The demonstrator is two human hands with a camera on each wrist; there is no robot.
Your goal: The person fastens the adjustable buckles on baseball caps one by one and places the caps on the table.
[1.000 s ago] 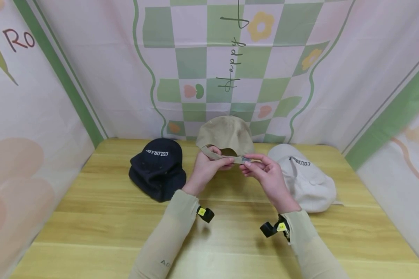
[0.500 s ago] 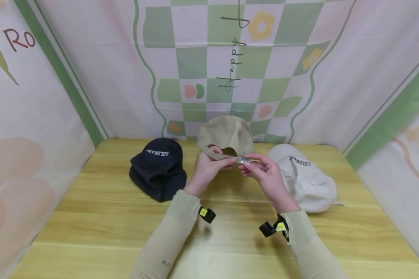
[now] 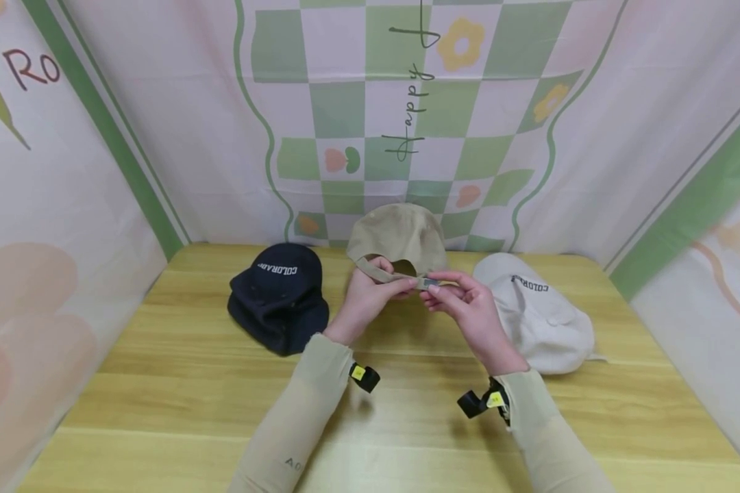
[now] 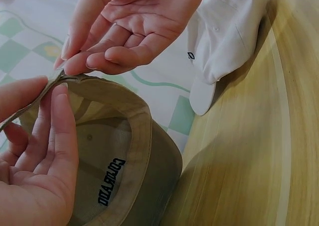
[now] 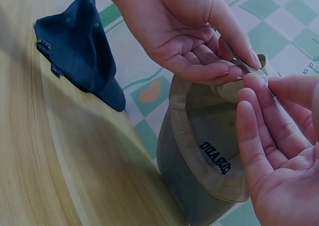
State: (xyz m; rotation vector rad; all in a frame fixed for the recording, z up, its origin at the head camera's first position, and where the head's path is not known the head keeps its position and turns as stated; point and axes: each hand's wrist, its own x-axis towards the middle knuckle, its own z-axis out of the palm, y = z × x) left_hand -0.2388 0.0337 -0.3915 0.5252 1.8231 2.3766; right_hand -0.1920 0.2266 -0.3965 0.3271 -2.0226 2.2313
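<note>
A khaki baseball cap (image 3: 397, 233) stands at the table's back edge, its rear opening facing me. My left hand (image 3: 364, 298) pinches the cap's back strap (image 3: 375, 272) between thumb and fingers. Close beside it, my right hand (image 3: 469, 308) pinches the small metal buckle (image 3: 430, 283) on the strap with thumb and index finger. In the left wrist view the strap (image 4: 30, 104) bends between both hands' fingertips. Through the opening, the right wrist view shows dark reversed lettering (image 5: 214, 158) inside the cap; fingers partly hide the buckle there.
A navy cap (image 3: 277, 301) with white lettering lies to the left on the wooden table (image 3: 407, 438). To the right lies an off-white cap (image 3: 543, 322). A patterned cloth backdrop (image 3: 395, 109) rises right behind the khaki cap.
My right hand has shifted very slightly left along the strap with the buckle. The buckle flashed silver half a second ago and looks darker now. Both hands keep their pinch.
</note>
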